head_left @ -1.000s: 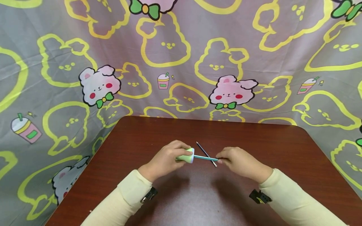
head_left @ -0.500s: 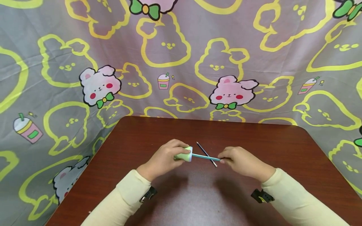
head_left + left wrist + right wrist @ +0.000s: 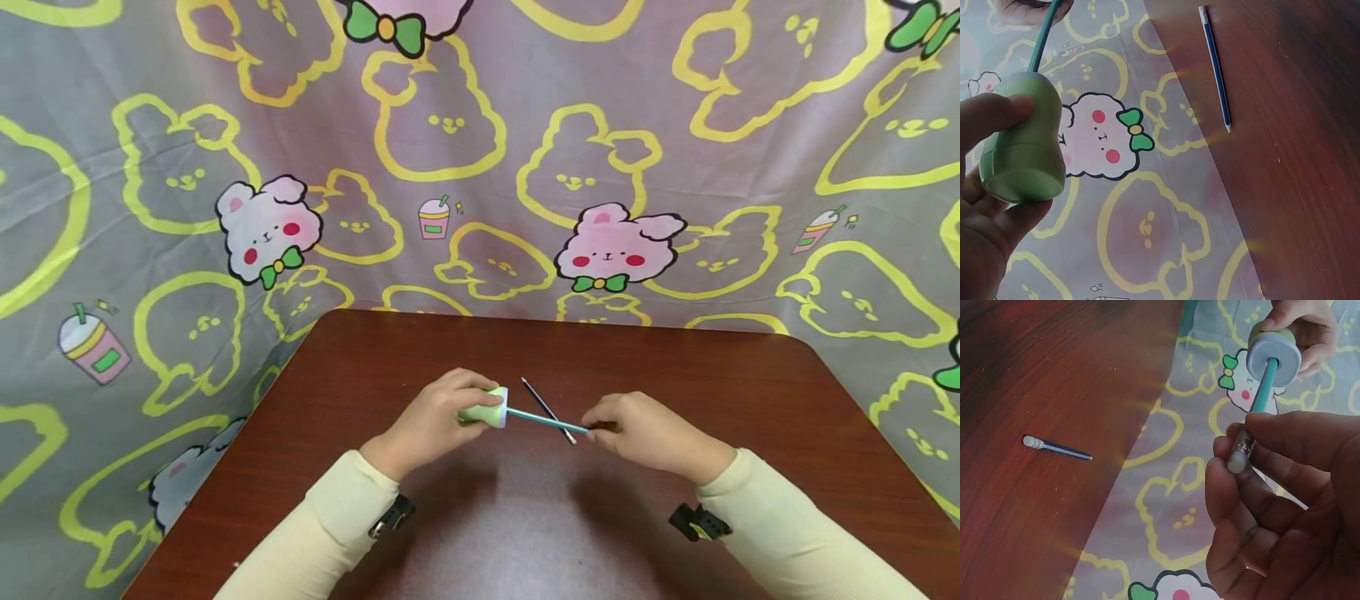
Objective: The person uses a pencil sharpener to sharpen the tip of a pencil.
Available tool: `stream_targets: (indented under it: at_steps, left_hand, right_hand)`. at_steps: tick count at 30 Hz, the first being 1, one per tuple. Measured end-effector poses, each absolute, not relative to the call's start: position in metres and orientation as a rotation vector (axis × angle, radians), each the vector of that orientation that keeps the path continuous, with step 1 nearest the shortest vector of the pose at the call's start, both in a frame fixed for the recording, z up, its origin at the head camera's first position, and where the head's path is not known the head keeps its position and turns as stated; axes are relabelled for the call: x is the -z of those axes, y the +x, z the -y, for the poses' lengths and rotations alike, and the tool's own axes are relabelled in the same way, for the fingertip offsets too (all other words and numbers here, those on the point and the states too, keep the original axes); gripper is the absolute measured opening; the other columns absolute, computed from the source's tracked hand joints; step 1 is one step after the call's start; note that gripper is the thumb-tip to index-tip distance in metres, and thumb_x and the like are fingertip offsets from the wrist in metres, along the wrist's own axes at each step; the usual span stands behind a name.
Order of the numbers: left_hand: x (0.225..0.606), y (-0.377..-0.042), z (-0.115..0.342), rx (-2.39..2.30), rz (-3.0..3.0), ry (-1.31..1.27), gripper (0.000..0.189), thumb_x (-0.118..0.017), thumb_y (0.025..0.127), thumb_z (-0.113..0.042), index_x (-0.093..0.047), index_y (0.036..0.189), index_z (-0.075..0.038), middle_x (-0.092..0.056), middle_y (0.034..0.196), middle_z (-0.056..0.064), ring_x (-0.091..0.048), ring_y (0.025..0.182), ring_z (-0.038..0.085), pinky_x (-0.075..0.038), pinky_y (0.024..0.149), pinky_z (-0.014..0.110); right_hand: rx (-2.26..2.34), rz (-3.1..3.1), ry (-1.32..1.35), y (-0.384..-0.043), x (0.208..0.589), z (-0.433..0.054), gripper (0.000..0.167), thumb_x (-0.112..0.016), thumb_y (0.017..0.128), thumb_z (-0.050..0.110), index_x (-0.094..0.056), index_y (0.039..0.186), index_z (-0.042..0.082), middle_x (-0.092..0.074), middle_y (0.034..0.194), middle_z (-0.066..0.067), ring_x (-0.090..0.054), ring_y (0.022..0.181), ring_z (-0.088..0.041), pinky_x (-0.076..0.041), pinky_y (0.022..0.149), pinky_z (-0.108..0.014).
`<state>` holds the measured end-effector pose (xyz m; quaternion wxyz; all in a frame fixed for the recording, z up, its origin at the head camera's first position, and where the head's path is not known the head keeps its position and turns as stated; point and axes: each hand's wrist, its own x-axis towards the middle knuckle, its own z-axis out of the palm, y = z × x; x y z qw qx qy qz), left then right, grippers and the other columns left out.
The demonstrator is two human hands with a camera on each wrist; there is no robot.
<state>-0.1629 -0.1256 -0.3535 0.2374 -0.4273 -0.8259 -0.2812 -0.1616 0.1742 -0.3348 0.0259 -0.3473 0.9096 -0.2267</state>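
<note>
In the head view my left hand (image 3: 435, 417) grips a green pencil sharpener (image 3: 1025, 144) with a pale end face, held above the table. A teal pencil (image 3: 546, 419) runs from the hole in that face across to my right hand (image 3: 648, 433). Thumb and fingers of the right hand pinch the pencil close to its white eraser (image 3: 1237, 464), as the right wrist view shows. The pencil's front end is hidden inside the sharpener. Behind it on the table lies a dark blue pencil (image 3: 1216, 69) with a white eraser, touched by neither hand.
The brown wooden table (image 3: 420, 350) has a rounded far corner on each side. A grey cloth (image 3: 480, 192) printed with yellow outlines and rabbit faces hangs behind the table and along its sides. Dark straps (image 3: 392, 517) sit at both wrists.
Both hands have moved slightly apart, the left a little leftward and the right a little rightward. More of the teal pencil shows between them. The blue pencil lies where it was.
</note>
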Motion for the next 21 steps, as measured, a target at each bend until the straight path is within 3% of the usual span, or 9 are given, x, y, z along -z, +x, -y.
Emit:
stream_targets:
  at_steps: [21]
  left_hand:
    - [0.353, -0.161, 0.13, 0.831, 2.316, -1.069, 0.035, -0.082, 0.068, 0.001, -0.074, 0.101, -0.003, -0.066, 0.106, 0.007, -0.061, 0.101, 0.022, -0.053, 0.083, 0.029]
  right_hand:
    - [0.823, -2.77, -0.974, -0.16, 0.339, -0.186, 0.011, -0.069, 0.086, 0.011, -0.074, 0.096, 0.009, -0.066, 0.089, 0.007, -0.057, 0.078, -0.005, -0.049, 0.065, -0.025]
